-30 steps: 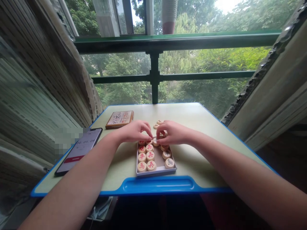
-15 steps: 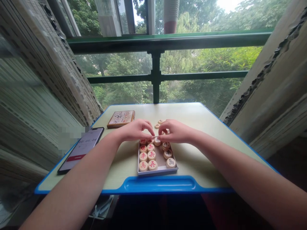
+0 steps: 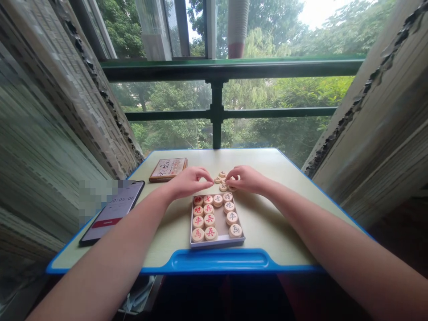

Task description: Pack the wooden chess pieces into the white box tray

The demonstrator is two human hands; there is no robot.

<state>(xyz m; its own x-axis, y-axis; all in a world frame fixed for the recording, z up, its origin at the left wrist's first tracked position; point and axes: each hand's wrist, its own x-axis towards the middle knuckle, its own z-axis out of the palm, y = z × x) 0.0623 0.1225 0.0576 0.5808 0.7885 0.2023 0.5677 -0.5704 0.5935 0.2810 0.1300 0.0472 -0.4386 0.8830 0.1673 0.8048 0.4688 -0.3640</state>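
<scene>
My left hand (image 3: 197, 180) hovers over the back left corner of the shallow box (image 3: 219, 243); its thumb and index tips meet in a loose loop, with no piece visible between them. Just behind the box, my right hand (image 3: 245, 179) has thumb and index closed at a xiangqi piece (image 3: 223, 187) among several loose discs, partly covered by the fingers. Inside the box, wooden discs with red characters (image 3: 209, 219) fill two columns on the left. Dark-lettered discs (image 3: 232, 217) line the right side and the back row, around a bare patch of box floor.
Toward the back left lies a decorated box lid (image 3: 168, 170). A phone (image 3: 113, 211) showing a running timer rests along the left edge. The table (image 3: 277, 232) has a blue rim and a front tray groove (image 3: 220, 258). Curtains flank it; a green railing (image 3: 217, 113) stands behind.
Both hands have lifted off the box's back row, uncovering its discs. My right hand has shifted back to the loose pieces. The view has tilted slightly.
</scene>
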